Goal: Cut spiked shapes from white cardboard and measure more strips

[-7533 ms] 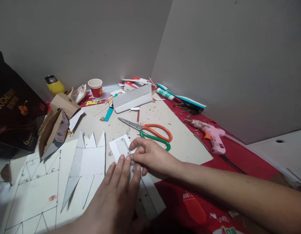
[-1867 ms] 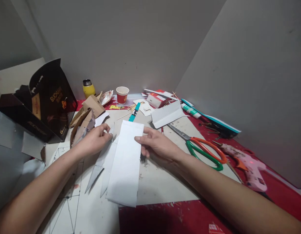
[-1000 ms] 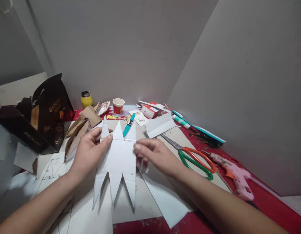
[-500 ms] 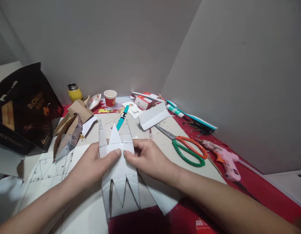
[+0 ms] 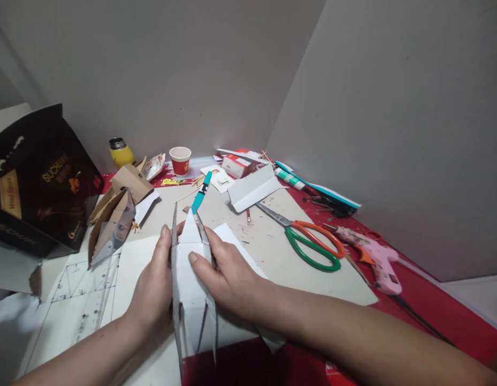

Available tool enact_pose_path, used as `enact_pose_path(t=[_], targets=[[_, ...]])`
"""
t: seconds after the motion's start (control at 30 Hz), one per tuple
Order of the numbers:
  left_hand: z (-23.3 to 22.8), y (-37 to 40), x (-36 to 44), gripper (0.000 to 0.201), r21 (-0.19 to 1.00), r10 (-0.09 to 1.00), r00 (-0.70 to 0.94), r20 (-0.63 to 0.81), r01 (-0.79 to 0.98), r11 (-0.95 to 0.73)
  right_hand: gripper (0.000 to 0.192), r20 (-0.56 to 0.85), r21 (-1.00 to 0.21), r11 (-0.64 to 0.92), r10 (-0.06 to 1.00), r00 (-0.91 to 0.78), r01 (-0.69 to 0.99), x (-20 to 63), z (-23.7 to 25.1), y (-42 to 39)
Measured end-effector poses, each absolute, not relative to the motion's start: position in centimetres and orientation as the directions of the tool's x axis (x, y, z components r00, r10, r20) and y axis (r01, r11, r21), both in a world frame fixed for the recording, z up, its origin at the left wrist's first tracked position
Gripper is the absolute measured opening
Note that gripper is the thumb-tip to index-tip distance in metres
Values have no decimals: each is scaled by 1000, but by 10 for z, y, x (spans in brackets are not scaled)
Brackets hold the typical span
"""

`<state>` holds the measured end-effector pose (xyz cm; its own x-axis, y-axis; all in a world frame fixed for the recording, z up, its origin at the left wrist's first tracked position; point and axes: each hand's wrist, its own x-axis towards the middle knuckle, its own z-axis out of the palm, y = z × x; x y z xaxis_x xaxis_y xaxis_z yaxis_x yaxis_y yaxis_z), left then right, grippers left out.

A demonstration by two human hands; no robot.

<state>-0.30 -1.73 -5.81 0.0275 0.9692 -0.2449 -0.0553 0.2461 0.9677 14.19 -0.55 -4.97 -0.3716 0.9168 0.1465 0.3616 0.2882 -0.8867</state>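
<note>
Between my two hands is a white cardboard cutout (image 5: 192,279) with pointed triangular flaps at its top and bottom ends. Its side strips are folded up along creases, so it looks like a narrow channel. My left hand (image 5: 155,279) presses against the left side, thumb upright and fingers mostly hidden behind. My right hand (image 5: 228,268) grips the right side, its thumb lying on the front face and its fingers behind. Just beyond the cutout's upper tip lies a teal marker (image 5: 202,193).
Orange-and-green-handled scissors (image 5: 312,241) and a pink glue gun (image 5: 379,260) lie to the right. A dark box (image 5: 43,182) stands left, near cardboard scraps (image 5: 130,185) and a ruler (image 5: 89,316). At the back are a paper cup (image 5: 180,161) and yellow bottle (image 5: 121,154).
The cutout's sides have folded inward, making it narrower. My left hand has turned, its thumb now upright at the edge instead of on the face; my right hand has shifted slightly left.
</note>
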Motion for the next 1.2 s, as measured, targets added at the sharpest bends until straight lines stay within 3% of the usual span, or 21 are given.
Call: enact_pose_path(t=[0.13,0.3,0.73,1.2], targets=[[-44,-23,12,51,829,908,-19,-418,-417,373,57,246,-908,333,915,-321,254,140,-58,-8],[-28,-30,22,38,692,871,-25,-490,-618,372,49,330,-914,380,900,-286,143,138,-66,-11],[-22,-22,19,27,665,878,-51,-476,-674,321,45,265,-963,267,927,-267,-32,138,-61,-7],[-28,-19,13,16,797,942,-110,-317,-570,201,46,224,-974,228,944,-241,-10,137,-61,-10]])
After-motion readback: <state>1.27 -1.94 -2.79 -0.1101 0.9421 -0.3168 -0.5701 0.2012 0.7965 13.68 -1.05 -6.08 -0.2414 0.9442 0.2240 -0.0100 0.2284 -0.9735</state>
